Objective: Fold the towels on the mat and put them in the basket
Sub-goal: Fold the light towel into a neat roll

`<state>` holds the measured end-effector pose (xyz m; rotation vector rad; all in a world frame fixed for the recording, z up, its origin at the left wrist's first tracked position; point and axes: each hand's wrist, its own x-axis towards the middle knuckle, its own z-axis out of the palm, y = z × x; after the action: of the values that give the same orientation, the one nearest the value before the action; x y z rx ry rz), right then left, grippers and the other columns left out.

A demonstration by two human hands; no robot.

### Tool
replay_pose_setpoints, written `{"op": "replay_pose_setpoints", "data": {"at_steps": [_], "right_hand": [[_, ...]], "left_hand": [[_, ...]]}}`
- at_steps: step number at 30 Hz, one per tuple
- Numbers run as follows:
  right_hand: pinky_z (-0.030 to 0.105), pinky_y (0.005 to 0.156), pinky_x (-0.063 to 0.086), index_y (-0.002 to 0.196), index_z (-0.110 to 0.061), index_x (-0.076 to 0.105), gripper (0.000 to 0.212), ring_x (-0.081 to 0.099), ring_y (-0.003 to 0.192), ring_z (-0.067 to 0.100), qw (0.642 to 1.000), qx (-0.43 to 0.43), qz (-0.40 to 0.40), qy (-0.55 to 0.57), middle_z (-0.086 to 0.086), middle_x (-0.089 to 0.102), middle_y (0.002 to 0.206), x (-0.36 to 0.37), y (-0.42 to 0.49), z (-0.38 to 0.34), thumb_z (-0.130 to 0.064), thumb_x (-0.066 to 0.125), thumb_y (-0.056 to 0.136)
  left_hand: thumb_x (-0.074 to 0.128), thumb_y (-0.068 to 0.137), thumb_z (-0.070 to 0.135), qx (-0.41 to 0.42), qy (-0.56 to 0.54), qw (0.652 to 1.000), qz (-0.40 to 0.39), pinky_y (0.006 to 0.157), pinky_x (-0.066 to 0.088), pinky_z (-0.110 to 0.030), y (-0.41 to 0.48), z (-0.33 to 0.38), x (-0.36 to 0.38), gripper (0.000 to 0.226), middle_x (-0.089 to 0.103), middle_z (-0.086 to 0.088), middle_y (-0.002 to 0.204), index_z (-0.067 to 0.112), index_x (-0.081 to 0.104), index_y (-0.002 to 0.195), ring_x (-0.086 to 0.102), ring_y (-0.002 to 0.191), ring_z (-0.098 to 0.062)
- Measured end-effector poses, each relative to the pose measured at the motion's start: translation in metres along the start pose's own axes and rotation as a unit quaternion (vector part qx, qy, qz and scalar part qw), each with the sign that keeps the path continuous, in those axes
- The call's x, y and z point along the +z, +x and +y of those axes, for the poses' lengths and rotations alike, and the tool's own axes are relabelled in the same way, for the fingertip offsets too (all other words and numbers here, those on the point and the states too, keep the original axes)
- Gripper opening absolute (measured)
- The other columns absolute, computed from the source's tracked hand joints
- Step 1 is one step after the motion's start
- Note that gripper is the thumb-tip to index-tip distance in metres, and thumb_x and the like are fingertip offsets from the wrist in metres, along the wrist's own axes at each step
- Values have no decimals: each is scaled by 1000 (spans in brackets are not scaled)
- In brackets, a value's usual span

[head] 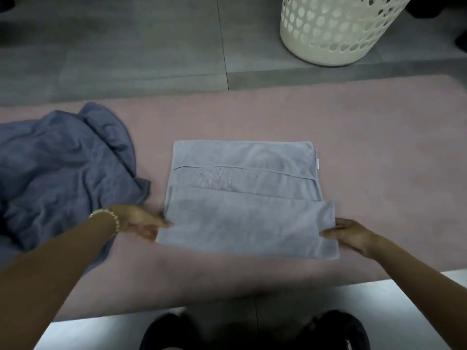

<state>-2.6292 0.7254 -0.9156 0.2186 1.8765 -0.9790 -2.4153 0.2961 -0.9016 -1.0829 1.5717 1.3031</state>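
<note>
Light-blue terry towel (242, 198), partly folded, sits mid pink mat (366, 127); left hand (141, 222) and right hand (351, 236) pinch its near flap's two ends.

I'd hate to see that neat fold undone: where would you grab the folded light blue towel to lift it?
Take the light blue towel at its two short ends near the front corners, coming in from left and right, where the left hand and right hand pinch it. It lies flat in stacked layers, so lifting both ends together should keep the fold.
</note>
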Motion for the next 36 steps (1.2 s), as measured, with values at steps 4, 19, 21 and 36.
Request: {"op": "replay_pose_setpoints", "data": {"at_steps": [4, 19, 21, 36], "right_hand": [[30, 71, 49, 94, 0, 66, 23, 62, 85, 27, 967, -124, 189, -119, 16, 67, 93, 13, 13, -20, -18, 74, 81], [20, 62, 56, 85, -14, 64, 25, 65, 72, 13, 959, -207, 136, 140, 1, 69, 79, -10, 5, -44, -36, 71, 73], [22, 56, 55, 82, -21, 60, 22, 64, 68, 13, 953, -222, 148, 145, 1, 68, 77, -13, 12, -68, -40, 68, 76], [18, 59, 41, 80, -16, 54, 14, 48, 64, 9, 937, -207, 262, 107, 0, 55, 71, -7, 101, -153, -17, 63, 89]], "left_hand": [[74, 75, 45, 222, 135, 925, 277, 89, 46, -30, 22, 18, 6, 61, 54, -12, 115, 9, 51, 117, 55, 103, -23], [66, 82, 21, 261, -218, 938, 68, 77, 58, -26, -2, 39, -18, 30, 72, -9, 104, 9, 67, 109, 69, 93, -21], [62, 88, 19, 283, -240, 920, 129, 69, 58, -21, -2, 50, -24, 20, 73, -6, 98, 10, 64, 106, 71, 84, -14], [69, 85, 19, 239, -243, 878, 337, 40, 45, -9, 62, 123, -49, 19, 57, 1, 72, 18, 56, 72, 52, 61, -11]]}}
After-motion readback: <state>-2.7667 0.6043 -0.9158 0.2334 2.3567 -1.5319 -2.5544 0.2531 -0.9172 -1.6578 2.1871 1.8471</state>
